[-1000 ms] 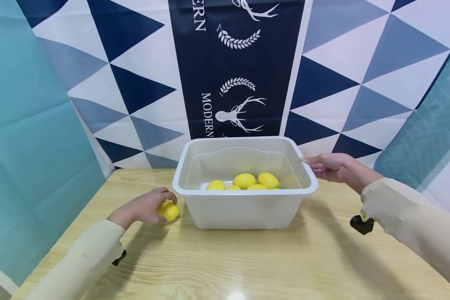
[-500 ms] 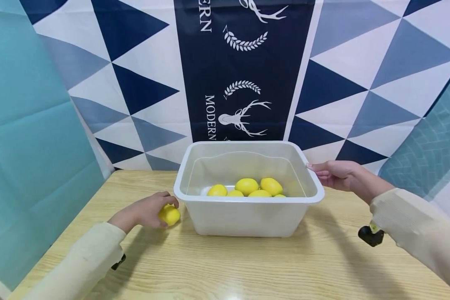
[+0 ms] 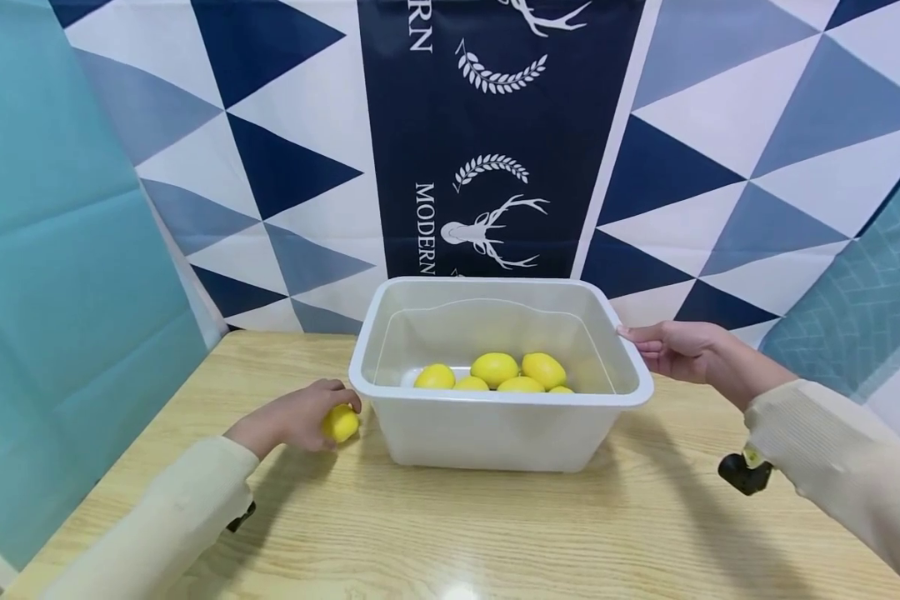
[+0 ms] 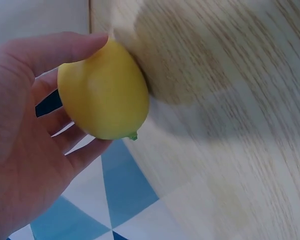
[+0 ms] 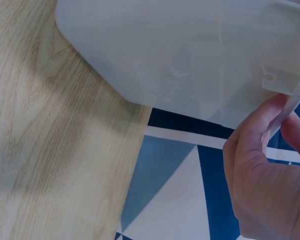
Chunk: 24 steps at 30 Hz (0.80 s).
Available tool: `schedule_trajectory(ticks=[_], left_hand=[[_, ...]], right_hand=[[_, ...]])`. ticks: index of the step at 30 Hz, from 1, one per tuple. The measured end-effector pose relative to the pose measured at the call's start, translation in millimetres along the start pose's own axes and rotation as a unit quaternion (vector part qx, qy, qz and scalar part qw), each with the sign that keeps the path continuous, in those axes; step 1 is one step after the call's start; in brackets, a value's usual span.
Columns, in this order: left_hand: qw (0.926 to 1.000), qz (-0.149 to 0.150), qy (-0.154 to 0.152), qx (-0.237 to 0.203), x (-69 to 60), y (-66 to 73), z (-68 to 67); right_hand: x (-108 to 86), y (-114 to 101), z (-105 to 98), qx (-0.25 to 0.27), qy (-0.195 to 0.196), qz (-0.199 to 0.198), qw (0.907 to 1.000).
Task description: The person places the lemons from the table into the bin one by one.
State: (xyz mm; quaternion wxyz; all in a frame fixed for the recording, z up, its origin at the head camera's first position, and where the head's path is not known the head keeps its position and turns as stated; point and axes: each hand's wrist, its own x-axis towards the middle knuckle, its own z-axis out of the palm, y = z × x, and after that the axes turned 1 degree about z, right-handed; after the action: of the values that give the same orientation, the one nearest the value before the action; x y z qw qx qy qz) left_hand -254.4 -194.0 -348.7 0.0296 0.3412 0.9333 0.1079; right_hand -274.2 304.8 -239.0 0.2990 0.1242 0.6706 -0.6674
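Note:
Left of the bin, my left hand (image 3: pixel 305 417) grips a yellow lemon (image 3: pixel 341 423) just at the table. In the left wrist view, the thumb lies on one side of the lemon (image 4: pixel 105 92) and the fingers curl round the other, with its green stem tip showing. A white plastic bin (image 3: pixel 487 433) stands upright in the middle, with several lemons (image 3: pixel 495 369) on its floor. My right hand (image 3: pixel 678 354) pinches the bin's right rim. In the right wrist view, thumb and fingers of the right hand (image 5: pixel 270 165) close on either side of that rim.
The wooden table (image 3: pixel 435 525) carries the bin near its back edge. Behind it hangs a patterned cloth (image 3: pixel 495 125) with triangles and a deer print. A teal cloth (image 3: pixel 67 275) borders the left side.
The head view has shifted slightly, so the bin appears a little lower and further right. Both hands keep their hold, the left on the lemon and the right on the bin rim.

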Motion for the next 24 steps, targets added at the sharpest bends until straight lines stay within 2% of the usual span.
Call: schedule_trajectory(ticks=[6, 14, 19, 24], left_hand=[[0.9998, -0.017, -0.008, 0.001, 3.3, 0.5, 1.1], [0.9996, -0.021, -0.019, -0.009, -2.1, 1.7, 6.9], [0.999, -0.038, -0.019, 0.016, -4.0, 5.5, 8.8], [0.9977, -0.036, -0.016, 0.055, -7.5, 9.1, 11.9]], right_hand=[[-0.9, 0.9, -1.1, 0.007, 0.0, -0.004, 1.0], [0.1, 3.7, 0.8, 0.012, -0.006, 0.001, 0.9999], [0.1, 3.5, 0.8, 0.009, -0.007, 0.0, 0.9999], [-0.1, 3.7, -0.4, 0.014, -0.011, -0.006, 0.9998]])
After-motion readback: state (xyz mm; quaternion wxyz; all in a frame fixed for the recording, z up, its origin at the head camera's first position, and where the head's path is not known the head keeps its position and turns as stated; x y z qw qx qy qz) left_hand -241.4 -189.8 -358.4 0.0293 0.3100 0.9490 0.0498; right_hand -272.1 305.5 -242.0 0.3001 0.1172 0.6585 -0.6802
